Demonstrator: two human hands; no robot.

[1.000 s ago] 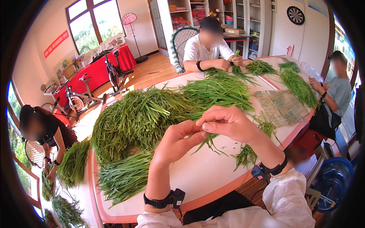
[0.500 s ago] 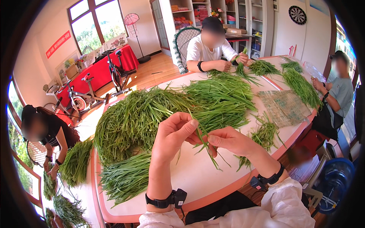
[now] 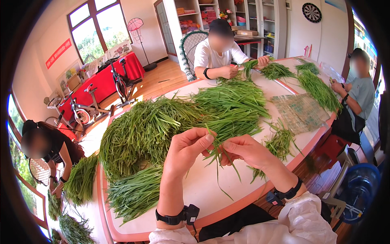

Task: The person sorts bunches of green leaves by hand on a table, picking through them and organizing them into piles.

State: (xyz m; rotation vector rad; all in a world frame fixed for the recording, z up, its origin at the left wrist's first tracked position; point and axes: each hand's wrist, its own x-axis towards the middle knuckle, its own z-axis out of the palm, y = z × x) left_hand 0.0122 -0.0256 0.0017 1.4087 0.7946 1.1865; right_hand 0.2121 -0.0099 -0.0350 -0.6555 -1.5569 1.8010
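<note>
Several thin green chives (image 3: 219, 157) hang between my two hands above the near part of the table. My left hand (image 3: 187, 151) pinches them between thumb and fingers. From the other side, my right hand (image 3: 248, 149) grips the same blades with thumb and forefinger, and their loose ends dangle below. Just beyond my hands lies a big heap of chives (image 3: 142, 126), with a flatter spread of chives (image 3: 231, 103) beside it. A neater bundle of chives (image 3: 136, 193) rests left of my left wrist. To the right of my right hand is a small loose pile (image 3: 280, 142).
A mottled green-and-tan sheet (image 3: 300, 113) lies on the white table (image 3: 199, 205) at the right. Across the table a person (image 3: 219, 53) handles chives; another person (image 3: 357, 89) sits at the right, and one (image 3: 57, 150) bends at the left. A blue water bottle (image 3: 359, 191) stands lower right.
Both hands keep hold of the chives and have shifted slightly, with the right fingers closer to the left. More blade ends hang down now. The person across has raised a bunch sideways.
</note>
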